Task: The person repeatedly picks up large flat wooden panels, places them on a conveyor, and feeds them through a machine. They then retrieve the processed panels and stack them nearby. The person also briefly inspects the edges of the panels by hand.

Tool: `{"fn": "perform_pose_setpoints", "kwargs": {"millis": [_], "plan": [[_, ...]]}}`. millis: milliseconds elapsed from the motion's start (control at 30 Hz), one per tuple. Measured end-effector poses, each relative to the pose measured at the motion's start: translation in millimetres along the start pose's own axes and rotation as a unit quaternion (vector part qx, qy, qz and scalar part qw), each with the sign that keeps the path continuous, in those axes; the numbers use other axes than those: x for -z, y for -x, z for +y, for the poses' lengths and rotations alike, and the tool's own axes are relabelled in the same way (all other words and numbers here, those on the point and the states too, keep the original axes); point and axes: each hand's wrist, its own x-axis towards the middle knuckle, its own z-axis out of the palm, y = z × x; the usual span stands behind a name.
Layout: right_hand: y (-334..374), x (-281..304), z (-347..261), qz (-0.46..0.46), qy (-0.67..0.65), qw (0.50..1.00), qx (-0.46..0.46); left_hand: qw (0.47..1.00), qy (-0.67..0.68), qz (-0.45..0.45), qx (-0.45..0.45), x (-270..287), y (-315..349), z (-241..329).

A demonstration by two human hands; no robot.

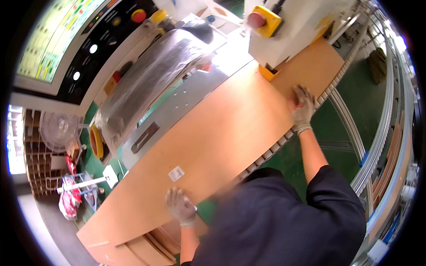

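Observation:
A long tan board (213, 142) lies across the machine's grey metal bed and a row of small rollers (262, 158); a small white label (176, 173) is stuck on it. My left hand (181, 206), in a pale work glove, rests at the board's near edge below the label, fingers extended on its surface. Farther right my gloved right hand (303, 108) lies with fingers outstretched where the long board meets a second tan board (313, 66). That second board runs beside and partly under the white machine housing (284, 40). Neither palm shows.
A yellow box with a red button (264, 21) sits on the housing. Behind the bed is a plastic-wrapped machine cover (153, 77), with a control panel (95, 48) at far left. More boards (148, 248) stand below at left. A curved metal rail (377, 133) runs along the right.

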Motion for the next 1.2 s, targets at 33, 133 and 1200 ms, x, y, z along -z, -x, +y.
{"fn": "perform_pose_setpoints", "kwargs": {"millis": [33, 133, 1200], "plan": [[-4.2, -5.1, 11.6, 0.023, -0.019, 1.000, 0.012, 1.000, 0.021, 0.006, -0.012, -4.7, -1.9, 6.7], [-24.4, -15.0, 42.9, 0.018, -0.028, 0.999, 0.002, 0.996, 0.057, 0.045, -0.046, -12.6, -14.1, 35.3], [-37.8, -21.4, 51.5, 0.000, -0.061, 0.998, -0.015, 0.995, 0.056, 0.040, 0.070, 0.8, -6.1, 26.3]]}}
